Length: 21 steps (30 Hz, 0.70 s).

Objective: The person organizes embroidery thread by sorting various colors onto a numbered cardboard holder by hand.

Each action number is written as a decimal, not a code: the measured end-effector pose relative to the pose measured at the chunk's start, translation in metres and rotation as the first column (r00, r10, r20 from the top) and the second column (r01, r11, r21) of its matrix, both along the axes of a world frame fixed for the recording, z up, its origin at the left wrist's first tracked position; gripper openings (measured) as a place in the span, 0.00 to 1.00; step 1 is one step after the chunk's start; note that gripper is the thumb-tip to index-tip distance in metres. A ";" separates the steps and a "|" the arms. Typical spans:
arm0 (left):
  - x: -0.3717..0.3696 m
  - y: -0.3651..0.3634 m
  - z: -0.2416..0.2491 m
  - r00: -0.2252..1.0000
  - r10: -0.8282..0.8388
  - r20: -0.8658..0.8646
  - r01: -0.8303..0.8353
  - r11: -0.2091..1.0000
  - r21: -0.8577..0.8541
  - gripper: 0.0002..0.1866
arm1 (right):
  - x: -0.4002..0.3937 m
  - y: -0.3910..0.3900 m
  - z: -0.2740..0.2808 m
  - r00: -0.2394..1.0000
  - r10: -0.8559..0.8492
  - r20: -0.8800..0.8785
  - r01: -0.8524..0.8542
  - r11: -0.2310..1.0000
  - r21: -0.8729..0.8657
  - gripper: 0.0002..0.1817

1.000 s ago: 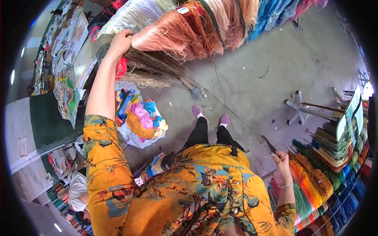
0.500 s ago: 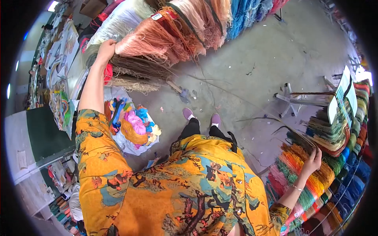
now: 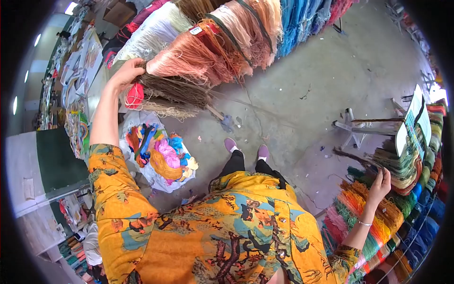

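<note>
My left hand (image 3: 124,75) reaches up and grips a hank of brown yarn (image 3: 175,90) that hangs from the rack of yarn hanks (image 3: 227,38). It sits just under a peach-pink hank (image 3: 187,59). My right hand (image 3: 379,185) is out to the right and pinches a thin dark strand of yarn (image 3: 352,156) that stretches left from it. Under that hand lie orange, green and pink hanks on the right-hand rack (image 3: 378,222).
A white bag of mixed bright yarn (image 3: 163,154) lies on the concrete floor (image 3: 307,71) by my feet (image 3: 246,147). A white stand (image 3: 352,128) is to the right. A table with papers (image 3: 75,71) runs along the left.
My right hand swung out to the right-hand rack, drawing the dark strand with it. My left hand stayed on the brown hank while the view shifted slightly.
</note>
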<state>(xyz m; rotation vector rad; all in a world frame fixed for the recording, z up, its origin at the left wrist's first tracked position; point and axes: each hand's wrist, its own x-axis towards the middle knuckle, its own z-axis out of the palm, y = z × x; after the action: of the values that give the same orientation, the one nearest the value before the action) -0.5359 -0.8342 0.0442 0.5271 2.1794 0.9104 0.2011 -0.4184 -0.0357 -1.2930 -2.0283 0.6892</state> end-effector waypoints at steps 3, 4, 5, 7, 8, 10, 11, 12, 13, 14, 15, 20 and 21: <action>-0.013 -0.010 -0.035 0.705 -0.081 -0.705 -0.039 0.988 -0.152 0.15 | -0.015 -0.010 -0.015 0.990 0.102 0.093 -0.104 0.994 0.022 0.08; -0.011 -0.007 -0.037 0.653 -0.097 -0.751 -0.097 0.973 -0.210 0.16 | -0.017 -0.007 -0.014 0.989 0.054 0.135 -0.070 0.990 0.119 0.08; -0.010 -0.004 -0.040 0.599 -0.117 -0.792 -0.162 0.951 -0.262 0.16 | -0.018 -0.002 -0.012 0.985 0.004 0.171 -0.042 0.975 0.218 0.08; 0.000 0.005 -0.039 0.604 -0.088 -0.792 -0.245 0.925 -0.290 0.16 | -0.002 0.015 -0.015 0.984 -0.079 0.159 0.058 0.989 0.136 0.09; 0.000 0.008 -0.042 0.593 -0.035 -0.805 -0.260 0.937 -0.232 0.14 | 0.003 0.016 -0.024 0.972 -0.059 0.229 0.021 0.986 0.165 0.08; -0.008 0.009 -0.047 0.599 -0.001 -0.801 -0.282 0.936 -0.212 0.12 | 0.016 0.015 -0.034 0.945 -0.055 0.323 -0.008 0.982 0.191 0.09; -0.012 0.007 -0.050 0.600 0.001 -0.800 -0.284 0.935 -0.212 0.12 | 0.025 0.018 -0.033 0.925 -0.150 0.350 0.084 0.977 0.197 0.10; -0.012 0.007 -0.050 0.639 -0.007 -0.769 -0.269 0.935 -0.232 0.14 | 0.036 0.022 -0.032 0.894 -0.242 0.378 0.174 0.963 0.205 0.11; -0.010 0.007 -0.047 0.673 -0.011 -0.739 -0.257 0.934 -0.248 0.16 | 0.050 0.024 -0.037 0.892 -0.198 0.406 0.116 0.969 0.218 0.11; -0.008 0.006 -0.044 0.671 -0.010 -0.741 -0.260 0.933 -0.249 0.16 | 0.057 0.027 -0.049 0.890 -0.180 0.420 0.096 0.972 0.214 0.11; -0.001 0.009 -0.040 0.783 0.012 -0.622 -0.169 0.967 -0.193 0.18 | 0.066 0.023 -0.056 0.882 -0.169 0.439 0.084 0.975 0.205 0.11; 0.023 0.015 0.010 0.964 0.170 0.204 -0.182 0.982 0.043 0.24 | 0.054 0.023 -0.042 0.938 -0.194 0.288 0.181 0.981 0.071 0.11; 0.020 0.016 0.008 0.965 0.166 0.203 -0.179 0.983 0.044 0.24 | 0.047 0.020 -0.035 0.940 -0.172 0.293 0.162 0.985 0.060 0.11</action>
<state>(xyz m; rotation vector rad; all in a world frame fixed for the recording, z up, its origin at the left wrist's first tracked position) -0.5157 -0.8181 0.0526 0.2640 2.0427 1.0784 0.2481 -0.3988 -0.0707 -1.6065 -2.1194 0.3967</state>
